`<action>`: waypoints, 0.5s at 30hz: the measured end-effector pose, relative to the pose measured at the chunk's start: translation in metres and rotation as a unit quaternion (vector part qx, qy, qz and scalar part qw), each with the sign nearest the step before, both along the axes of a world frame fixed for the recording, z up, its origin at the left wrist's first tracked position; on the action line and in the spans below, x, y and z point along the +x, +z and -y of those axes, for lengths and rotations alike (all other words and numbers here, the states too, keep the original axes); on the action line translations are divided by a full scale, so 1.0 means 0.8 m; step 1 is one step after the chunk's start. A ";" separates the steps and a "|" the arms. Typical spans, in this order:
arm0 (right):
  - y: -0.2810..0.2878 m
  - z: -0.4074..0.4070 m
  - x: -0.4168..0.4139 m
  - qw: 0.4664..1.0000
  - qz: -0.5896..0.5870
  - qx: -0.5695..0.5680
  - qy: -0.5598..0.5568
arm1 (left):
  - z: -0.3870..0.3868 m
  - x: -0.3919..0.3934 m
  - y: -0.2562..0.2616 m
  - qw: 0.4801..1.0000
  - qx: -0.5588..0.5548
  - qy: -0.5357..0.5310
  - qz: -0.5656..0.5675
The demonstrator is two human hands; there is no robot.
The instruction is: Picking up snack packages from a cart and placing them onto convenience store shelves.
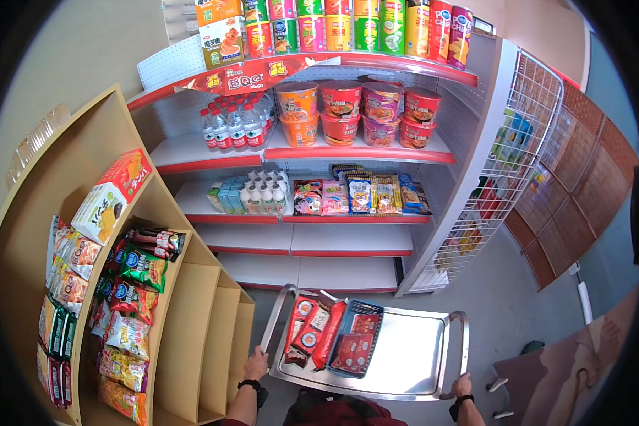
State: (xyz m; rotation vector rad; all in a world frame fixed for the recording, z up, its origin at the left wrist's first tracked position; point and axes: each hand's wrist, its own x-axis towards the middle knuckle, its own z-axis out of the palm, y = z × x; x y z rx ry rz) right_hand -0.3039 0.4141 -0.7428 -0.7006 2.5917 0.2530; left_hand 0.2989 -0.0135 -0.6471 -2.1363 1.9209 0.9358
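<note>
A stainless steel trolley (411, 349) stands right in front of me. My left hand (256, 364) grips the lower end of its left handle, and my right hand (461, 384) is closed around the lower end of the right handle. On the left half of the tray top lie red snack packages (304, 331) and a long red packet (330, 334). Beside them is a blue-grey plastic basket (363, 309) holding dark red flat packages (354, 351). Bare shiny metal shows on the tray's right half.
Ahead stands a shelf unit with red edges (359, 153), stocked with instant noodle tubs (341, 114), water bottles (234, 128) and bagged snacks (361, 194). A wooden shelf (189, 319) with snack bags (130, 301) flanks me on the left. A white wire rack (522, 128) borders the right.
</note>
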 end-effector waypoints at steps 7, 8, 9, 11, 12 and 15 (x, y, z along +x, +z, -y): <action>0.026 0.093 0.022 0.994 0.030 -0.086 -0.061 | -0.029 0.076 -0.011 0.998 0.009 0.050 0.032; 0.040 0.106 0.030 0.994 0.034 -0.079 -0.069 | -0.037 0.086 -0.011 0.999 0.004 0.048 0.024; 0.050 0.124 0.035 0.996 0.037 -0.072 -0.048 | -0.045 0.096 -0.013 0.998 -0.011 0.059 0.015; 0.071 0.152 0.039 0.997 0.037 -0.062 -0.019 | -0.065 0.111 -0.017 0.997 -0.024 0.077 0.005; 0.077 0.167 0.043 0.995 0.044 -0.079 -0.033 | -0.075 0.120 -0.019 0.996 -0.028 0.085 0.005; 0.087 0.199 0.047 0.993 0.061 -0.093 -0.037 | -0.107 0.141 -0.023 0.995 -0.045 0.089 0.002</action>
